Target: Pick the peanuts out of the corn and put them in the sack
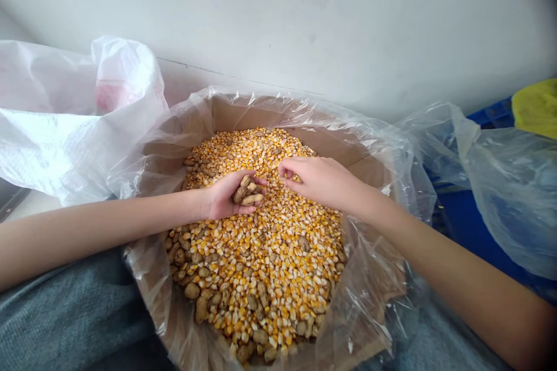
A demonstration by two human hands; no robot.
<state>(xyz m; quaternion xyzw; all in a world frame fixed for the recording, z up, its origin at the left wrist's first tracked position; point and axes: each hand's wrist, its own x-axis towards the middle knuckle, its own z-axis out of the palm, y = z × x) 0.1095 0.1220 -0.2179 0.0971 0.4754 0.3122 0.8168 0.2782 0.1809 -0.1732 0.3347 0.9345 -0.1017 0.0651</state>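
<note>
My left hand point(224, 195) is cupped, palm up, around several unshelled peanuts point(248, 191). It rests low over the corn kernels point(270, 243) that fill a large cardboard box point(235, 115) lined with clear plastic. To its right, my right hand point(311, 177) hovers close above the kernels with its fingers curled in toward the thumb. Whether anything sits inside those fingers is hidden. More peanuts point(202, 304) lie scattered on the corn, thickest along the left and near sides of the box.
A white woven sack point(65, 139) stands left of the box. Clear plastic sheeting point(513, 191) drapes over a blue crate point(465, 226) on the right, with something yellow point(537, 107) on top. A pale wall point(278, 29) rises behind. My legs point(78, 319) flank the box.
</note>
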